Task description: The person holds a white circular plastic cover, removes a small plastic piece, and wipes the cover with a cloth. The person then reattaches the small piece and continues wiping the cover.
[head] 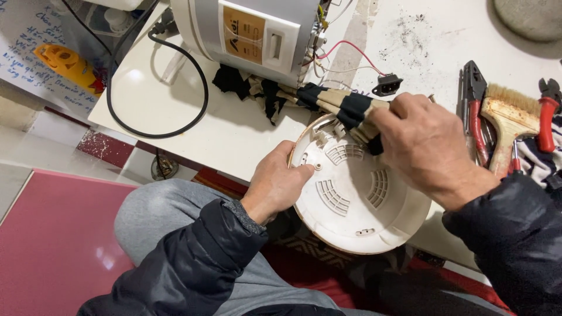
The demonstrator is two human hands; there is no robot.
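Head view: left hand fingers grip the round white base; right hand fingers clutch a striped rag.

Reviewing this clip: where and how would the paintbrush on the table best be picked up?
Grip the paintbrush by its wooden handle, coming from above on the near side. It lies flat between the red-handled pliers and a red-handled cutter, bristles pointing away; the handle end is partly hidden by the right sleeve.

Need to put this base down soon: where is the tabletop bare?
Bare white tabletop lies inside the black cable loop, left of the grey appliance body. Another patch lies above the black socket. The right edge is crowded with red-handled pliers and a paintbrush.
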